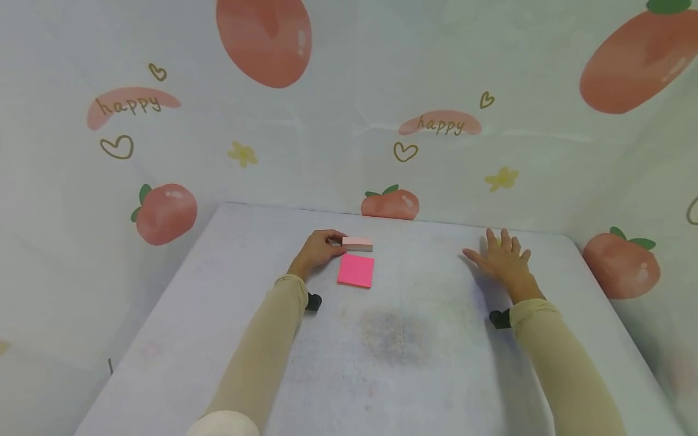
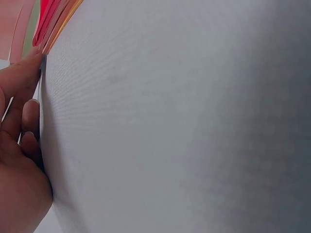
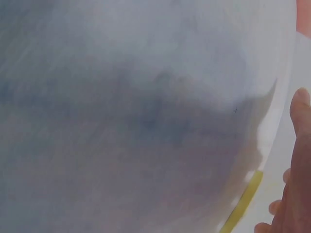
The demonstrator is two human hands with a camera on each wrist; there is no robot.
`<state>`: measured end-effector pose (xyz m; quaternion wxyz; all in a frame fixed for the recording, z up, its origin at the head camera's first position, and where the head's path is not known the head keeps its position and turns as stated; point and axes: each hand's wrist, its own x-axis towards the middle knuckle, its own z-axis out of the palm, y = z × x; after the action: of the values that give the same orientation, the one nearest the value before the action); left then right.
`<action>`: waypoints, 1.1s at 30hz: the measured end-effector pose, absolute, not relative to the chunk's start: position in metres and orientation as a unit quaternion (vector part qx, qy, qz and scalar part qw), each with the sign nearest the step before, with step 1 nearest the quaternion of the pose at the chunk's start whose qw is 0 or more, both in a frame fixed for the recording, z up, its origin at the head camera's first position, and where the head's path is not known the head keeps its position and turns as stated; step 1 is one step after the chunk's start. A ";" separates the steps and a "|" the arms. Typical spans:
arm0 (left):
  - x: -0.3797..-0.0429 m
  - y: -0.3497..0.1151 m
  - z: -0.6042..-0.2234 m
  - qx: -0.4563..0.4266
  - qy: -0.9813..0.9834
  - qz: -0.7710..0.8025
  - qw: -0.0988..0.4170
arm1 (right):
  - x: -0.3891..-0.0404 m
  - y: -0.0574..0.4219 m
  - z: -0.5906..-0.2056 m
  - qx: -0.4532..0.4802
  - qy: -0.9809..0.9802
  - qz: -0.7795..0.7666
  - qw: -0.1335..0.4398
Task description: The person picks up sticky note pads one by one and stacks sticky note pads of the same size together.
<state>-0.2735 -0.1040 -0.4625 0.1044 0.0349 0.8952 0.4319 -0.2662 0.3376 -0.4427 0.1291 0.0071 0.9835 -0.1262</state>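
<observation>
At the far middle of the table, my left hand (image 1: 323, 247) pinches the left end of a small pale pink block (image 1: 357, 241) between thumb and fingers. The block has a greyish front side. Just in front of it lies a bright pink square sticky note pad (image 1: 355, 270), whose layered edges (image 2: 48, 24) show pink and orange in the left wrist view. My right hand (image 1: 503, 261) is near the far right of the table, palm down and fingers spread, holding nothing. Its thumb points left; its shadow falls on the surface beneath.
The white table (image 1: 425, 387) has a greyish smudge (image 1: 398, 336) near its middle. A yellow strip (image 3: 243, 204) appears near the right hand. Behind stands a backdrop (image 1: 338, 151) printed with fruit, hearts and flowers. Dark wrist mounts (image 1: 313, 302) sit under both sleeves.
</observation>
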 end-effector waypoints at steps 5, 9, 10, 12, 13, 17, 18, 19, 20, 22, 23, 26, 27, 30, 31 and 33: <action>-0.274 -0.104 -0.464 0.034 0.894 0.434 0.105 | -0.266 0.348 -0.445 0.015 0.981 -0.133 0.141; -0.275 -0.105 -0.465 0.034 0.894 0.434 0.103 | -0.264 0.352 -0.442 0.014 0.980 -0.134 0.147; -0.275 -0.105 -0.465 0.034 0.895 0.433 0.103 | -0.264 0.353 -0.441 0.014 0.980 -0.133 0.148; -0.275 -0.105 -0.465 0.034 0.895 0.433 0.103 | -0.263 0.353 -0.440 0.015 0.979 -0.134 0.152; -0.275 -0.105 -0.465 0.034 0.895 0.433 0.103 | -0.262 0.353 -0.439 0.016 0.979 -0.135 0.152; -0.274 -0.104 -0.464 0.033 0.894 0.435 0.105 | -0.261 0.353 -0.437 0.021 0.980 -0.134 0.147; -0.274 -0.104 -0.465 0.032 0.893 0.436 0.105 | -0.261 0.354 -0.437 0.022 0.980 -0.135 0.146; -0.274 -0.104 -0.464 0.033 0.894 0.435 0.105 | -0.261 0.354 -0.436 0.025 0.980 -0.137 0.144; -0.274 -0.104 -0.464 0.033 0.894 0.435 0.105 | -0.261 0.354 -0.436 0.026 0.980 -0.138 0.142; -0.274 -0.104 -0.464 0.034 0.894 0.433 0.105 | -0.261 0.356 -0.436 0.030 0.979 -0.143 0.142; -0.274 -0.104 -0.464 0.035 0.895 0.433 0.105 | -0.261 0.357 -0.436 0.032 0.979 -0.146 0.142; -0.274 -0.104 -0.464 0.038 0.895 0.432 0.104 | -0.261 0.361 -0.437 0.038 0.978 -0.149 0.143; -0.274 -0.104 -0.464 0.038 0.895 0.432 0.104 | -0.261 0.362 -0.438 0.040 0.978 -0.149 0.142; -0.274 -0.104 -0.465 0.034 0.895 0.432 0.105 | -0.261 0.365 -0.439 0.046 0.978 -0.152 0.137; -0.275 -0.104 -0.465 0.032 0.895 0.433 0.105 | -0.262 0.366 -0.440 0.047 0.978 -0.154 0.135; -0.275 -0.103 -0.465 0.029 0.894 0.435 0.106 | -0.261 0.367 -0.441 0.048 0.978 -0.156 0.129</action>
<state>-0.2747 -0.1035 -0.4654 0.1061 0.0290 0.8938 0.4348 -0.2614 0.3672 -0.4413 0.1289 0.0483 0.9782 -0.1558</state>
